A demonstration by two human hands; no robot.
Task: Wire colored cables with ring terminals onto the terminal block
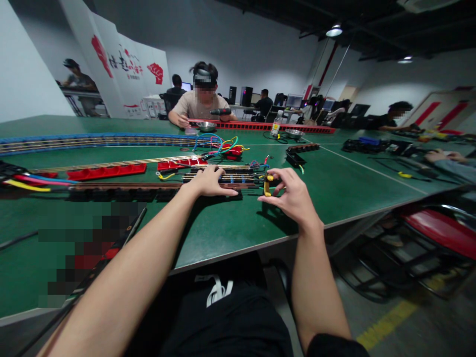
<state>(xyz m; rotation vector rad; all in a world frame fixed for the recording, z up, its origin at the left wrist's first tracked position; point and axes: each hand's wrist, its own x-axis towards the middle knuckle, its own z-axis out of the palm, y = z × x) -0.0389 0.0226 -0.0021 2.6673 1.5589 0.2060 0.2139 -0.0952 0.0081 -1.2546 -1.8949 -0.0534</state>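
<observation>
My left hand [207, 182] reaches over a black conductor strip [238, 177] with long metal rods, its thumb along the near edge and its fingers on the far side, gripping it. Just right of the strip's end, my right hand [292, 194] pinches a small yellow C-shaped piece [267, 186] between thumb and fingers. Thin wires run near that end, partly hidden by the right hand. Brown-edged black strips [122, 190] extend to the left. Red slotted trays [107, 171] lie behind them.
A long blue track [92, 144] crosses the green table [230, 243], ending at coloured wires [219, 144]. Opposite, a person [203, 101] holds a dark power tool [220, 112] near a metal bowl [207, 126], a red strip and a bottle [275, 124]. Another person's hands [446, 156] are at right.
</observation>
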